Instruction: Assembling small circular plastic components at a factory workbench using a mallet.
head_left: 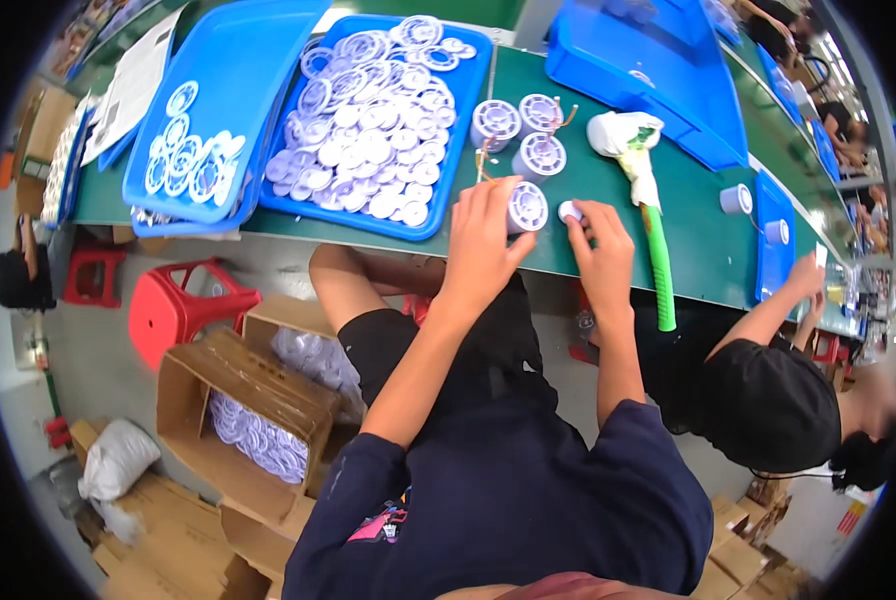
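Observation:
My left hand is curled round the side of a white cylindrical housing with a spoked round top, standing at the table's near edge. Between the fingertips of my right hand, just right of that housing, is a small white round cap. Behind my left hand stand several similar housings, among them one at the left and one nearer; copper-coloured wires stick up beside them. To the right lies a hammer with a green handle, its head wrapped in white material.
A blue tray heaped with white discs and rings lies left of my hands. Beside it, another blue tray holds a few rings. A blue bin stands at the back right. A co-worker sits at right. Red stools and cartons stand below.

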`<state>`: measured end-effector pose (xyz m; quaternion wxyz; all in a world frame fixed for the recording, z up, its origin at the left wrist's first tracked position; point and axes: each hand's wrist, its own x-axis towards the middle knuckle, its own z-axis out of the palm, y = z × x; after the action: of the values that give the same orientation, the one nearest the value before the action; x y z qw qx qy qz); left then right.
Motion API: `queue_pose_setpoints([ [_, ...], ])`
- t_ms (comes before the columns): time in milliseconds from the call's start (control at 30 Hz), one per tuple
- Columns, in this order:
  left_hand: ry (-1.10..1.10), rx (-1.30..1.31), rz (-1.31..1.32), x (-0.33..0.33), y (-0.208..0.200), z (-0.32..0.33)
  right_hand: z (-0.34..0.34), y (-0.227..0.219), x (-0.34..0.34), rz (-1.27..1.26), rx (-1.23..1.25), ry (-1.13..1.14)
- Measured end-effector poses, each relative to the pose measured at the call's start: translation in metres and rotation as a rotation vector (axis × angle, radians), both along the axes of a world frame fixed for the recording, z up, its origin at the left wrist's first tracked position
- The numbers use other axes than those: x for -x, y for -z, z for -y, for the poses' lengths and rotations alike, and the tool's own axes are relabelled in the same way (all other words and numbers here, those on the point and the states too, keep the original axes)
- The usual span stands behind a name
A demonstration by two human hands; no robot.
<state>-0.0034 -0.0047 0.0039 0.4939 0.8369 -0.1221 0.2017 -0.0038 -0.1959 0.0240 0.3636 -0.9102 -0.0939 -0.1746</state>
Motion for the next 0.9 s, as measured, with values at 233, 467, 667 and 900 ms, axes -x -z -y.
queue_pose_setpoints([
  [233, -0.061, -0.002, -0.010, 0.006, 0.005, -0.004, -0.011, 0.000, 0.005, -0.050, -0.030, -0.025],
  [467, -0.050, -0.078, 0.020, 0.008, 0.004, -0.001, -0.045, -0.010, 0.003, -0.068, -0.443, -0.139],
  [667, -0.059, -0.080, 0.013, 0.007, 0.005, 0.001, -0.042, 0.006, 0.003, -0.135, -0.575, -0.162],
  [900, -0.073, -0.070, 0.011, 0.008, 0.005, 0.000, -0.046, 0.002, 0.004, -0.164, -0.648, -0.193],
])
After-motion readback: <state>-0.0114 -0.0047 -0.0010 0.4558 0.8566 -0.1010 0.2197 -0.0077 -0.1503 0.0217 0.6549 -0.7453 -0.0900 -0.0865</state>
